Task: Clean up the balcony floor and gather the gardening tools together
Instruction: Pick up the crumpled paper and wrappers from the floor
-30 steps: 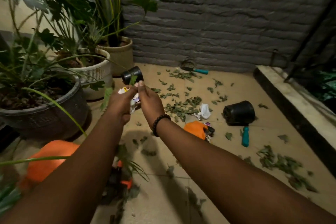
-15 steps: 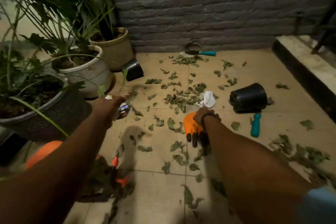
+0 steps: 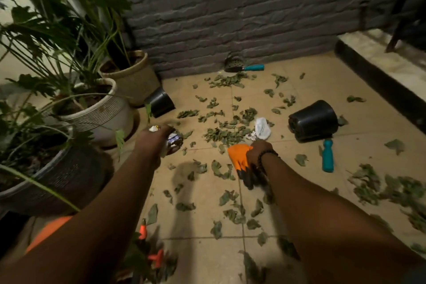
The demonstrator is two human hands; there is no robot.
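Head view puts me mid-gather: my right hand point(image 3: 255, 153) has its fingers curled round the orange glove point(image 3: 239, 161), which hangs just above the tiled floor point(image 3: 198, 256). My left hand point(image 3: 159, 137) clutches what looks like crumpled wrappers point(image 3: 174, 142), though blur hides detail. Next I'd collect the teal-handled tool point(image 3: 327, 157) beside the tipped black pot point(image 3: 313, 122).

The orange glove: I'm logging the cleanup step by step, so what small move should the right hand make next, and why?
Probably lift the orange glove off the floor: the right hand already grips it, and the left hand is full of crumpled wrappers.
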